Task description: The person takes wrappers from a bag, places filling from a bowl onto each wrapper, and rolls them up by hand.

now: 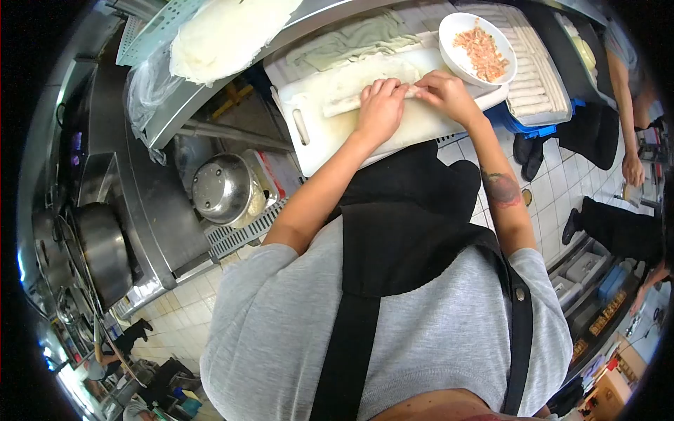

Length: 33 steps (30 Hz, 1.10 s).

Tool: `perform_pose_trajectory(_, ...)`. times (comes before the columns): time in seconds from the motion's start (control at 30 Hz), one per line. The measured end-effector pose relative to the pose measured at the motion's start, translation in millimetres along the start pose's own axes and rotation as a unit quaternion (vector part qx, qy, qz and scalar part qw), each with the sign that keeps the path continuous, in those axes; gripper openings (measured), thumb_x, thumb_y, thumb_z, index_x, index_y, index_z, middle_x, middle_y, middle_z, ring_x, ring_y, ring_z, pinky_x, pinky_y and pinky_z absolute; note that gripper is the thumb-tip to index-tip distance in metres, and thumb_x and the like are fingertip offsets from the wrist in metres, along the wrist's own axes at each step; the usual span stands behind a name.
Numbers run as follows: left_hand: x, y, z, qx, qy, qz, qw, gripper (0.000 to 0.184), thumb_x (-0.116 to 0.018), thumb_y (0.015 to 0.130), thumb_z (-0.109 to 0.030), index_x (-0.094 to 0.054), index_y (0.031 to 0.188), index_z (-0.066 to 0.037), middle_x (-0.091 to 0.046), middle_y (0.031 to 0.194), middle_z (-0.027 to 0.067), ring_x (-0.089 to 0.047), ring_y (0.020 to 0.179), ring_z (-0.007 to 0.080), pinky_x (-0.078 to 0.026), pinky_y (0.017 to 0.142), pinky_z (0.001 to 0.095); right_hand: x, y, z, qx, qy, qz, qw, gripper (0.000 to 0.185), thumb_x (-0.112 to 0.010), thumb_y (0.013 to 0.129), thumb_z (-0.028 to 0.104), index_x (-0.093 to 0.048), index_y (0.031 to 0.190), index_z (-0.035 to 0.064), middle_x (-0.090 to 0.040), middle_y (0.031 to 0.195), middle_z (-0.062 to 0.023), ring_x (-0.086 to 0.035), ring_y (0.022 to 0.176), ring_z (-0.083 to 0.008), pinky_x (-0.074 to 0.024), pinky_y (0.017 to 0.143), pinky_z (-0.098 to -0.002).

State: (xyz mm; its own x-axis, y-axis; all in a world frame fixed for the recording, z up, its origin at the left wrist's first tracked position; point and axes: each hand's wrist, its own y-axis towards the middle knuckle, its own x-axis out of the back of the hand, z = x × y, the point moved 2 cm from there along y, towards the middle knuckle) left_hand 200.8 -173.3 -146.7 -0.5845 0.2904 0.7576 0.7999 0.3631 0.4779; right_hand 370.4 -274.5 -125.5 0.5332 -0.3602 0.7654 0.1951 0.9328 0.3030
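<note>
A white cutting board [316,151] lies before me in the head view, with a thin, pale wrapper sheet [365,70] spread on it. Along its near edge the sheet is rolled into a slim spring roll [342,107]. My left hand [381,111] curls its fingers over the middle of this roll. Close beside it, my right hand [447,96] pinches the roll's right end between thumb and fingers. Just beyond my right hand stands a white bowl [451,57] holding an orange-pink shredded filling [481,52]. The fingers hide part of the roll.
At right, a tray [559,116] holds several rows of finished rolls. A greenish cloth [358,42] lies behind the board. Round wrapper sheets [232,31] are stacked at upper left. A metal pot [223,186] sits lower left. Co-workers stand at right, one arm [625,112] showing.
</note>
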Motion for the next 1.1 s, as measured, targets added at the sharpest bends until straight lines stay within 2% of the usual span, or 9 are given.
perform_pose_trajectory(0.1,22.3,-9.2,10.1,-0.032,0.037,-0.045,0.998,0.031,-0.064,0.081,-0.006,-0.067,0.112,-0.009,-0.059,0.112,0.0049,-0.054,0.110,0.0249,-0.040,0.096,0.0441,7.7,-3.2,2.0,0.043,-0.031,0.013,0.999,0.032,-0.077,0.079,0.018,-0.069,0.109,0.0066,-0.069,0.093,-0.0118,-0.067,0.081,-0.0301,-0.0543,0.075,-0.0394)
perform_pose_trajectory(0.13,35.4,-15.4,16.1,-0.023,0.041,-0.032,0.998,0.031,-0.066,0.081,-0.007,-0.067,0.111,-0.009,-0.060,0.111,0.0053,-0.055,0.109,0.0252,-0.040,0.096,0.0443,9.2,-5.4,0.9,0.055,-0.040,0.011,0.998,0.034,-0.077,0.079,0.017,-0.068,0.110,0.0070,-0.069,0.094,-0.0116,-0.067,0.082,-0.0306,-0.0543,0.077,-0.0400)
perform_pose_trajectory(0.3,88.9,-47.0,49.3,0.016,0.082,0.003,0.996,0.031,-0.073,0.076,-0.010,-0.066,0.106,-0.008,-0.062,0.103,0.0075,-0.059,0.103,0.0282,-0.043,0.094,0.0437,12.2,1.6,-4.5,0.031,-0.049,0.062,0.996,0.025,-0.076,0.079,0.013,-0.066,0.101,0.0073,-0.070,0.091,-0.0112,-0.068,0.086,-0.0305,-0.0539,0.080,-0.0407)
perform_pose_trajectory(0.5,91.4,-42.8,64.3,-0.015,0.043,0.035,0.998,0.029,-0.075,0.075,-0.010,-0.065,0.103,-0.006,-0.062,0.097,0.0103,-0.061,0.096,0.0311,-0.047,0.088,0.0423,14.5,9.4,-5.1,0.024,-0.041,0.079,0.996,0.021,-0.075,0.080,0.012,-0.066,0.096,0.0048,-0.069,0.092,-0.0124,-0.066,0.090,-0.0304,-0.0532,0.082,-0.0403)
perform_pose_trajectory(0.67,92.7,-41.0,65.5,0.007,0.047,0.067,0.997,0.028,-0.074,0.080,-0.014,-0.066,0.105,-0.006,-0.063,0.102,0.0116,-0.061,0.100,0.0318,-0.048,0.089,0.0429,15.2,3.2,1.7,0.046,-0.064,0.073,0.994,0.020,-0.075,0.080,0.012,-0.068,0.098,0.0045,-0.067,0.100,-0.0118,-0.064,0.096,-0.0316,-0.0524,0.085,-0.0405)
perform_pose_trajectory(0.77,91.5,-38.4,64.8,0.013,0.052,0.079,0.995,0.028,-0.074,0.080,-0.014,-0.066,0.106,-0.006,-0.063,0.101,0.0118,-0.061,0.100,0.0322,-0.048,0.089,0.0432,14.4,2.9,1.3,0.138,-0.083,0.028,0.986,0.022,-0.075,0.080,0.012,-0.068,0.100,0.0046,-0.066,0.101,-0.0109,-0.064,0.096,-0.0310,-0.0527,0.086,-0.0397)
perform_pose_trajectory(0.87,90.3,-38.4,64.2,0.009,0.047,0.076,0.996,0.030,-0.075,0.078,-0.012,-0.064,0.105,-0.007,-0.061,0.098,0.0118,-0.060,0.097,0.0328,-0.047,0.088,0.0437,13.9,1.9,5.6,0.076,-0.069,0.061,0.993,0.024,-0.075,0.080,0.012,-0.068,0.102,0.0049,-0.067,0.101,-0.0106,-0.065,0.094,-0.0295,-0.0535,0.086,-0.0385)
perform_pose_trajectory(0.97,88.8,-39.3,64.7,0.008,0.037,0.065,0.997,0.031,-0.075,0.077,-0.011,-0.063,0.104,-0.006,-0.060,0.096,0.0118,-0.060,0.095,0.0332,-0.047,0.088,0.0439,11.1,1.7,1.0,0.049,-0.033,0.071,0.996,0.025,-0.074,0.079,0.007,-0.068,0.103,0.0036,-0.067,0.097,-0.0109,-0.066,0.087,-0.0280,-0.0547,0.079,-0.0380)
perform_pose_trajectory(1.1,87.4,-37.3,65.9,0.003,0.031,0.060,0.998,0.029,-0.075,0.077,-0.011,-0.062,0.103,-0.006,-0.060,0.095,0.0125,-0.060,0.093,0.0342,-0.048,0.086,0.0441,12.8,7.1,0.7,0.057,-0.023,0.088,0.994,0.027,-0.075,0.079,0.006,-0.066,0.104,0.0034,-0.068,0.097,-0.0121,-0.068,0.085,-0.0272,-0.0554,0.078,-0.0380)
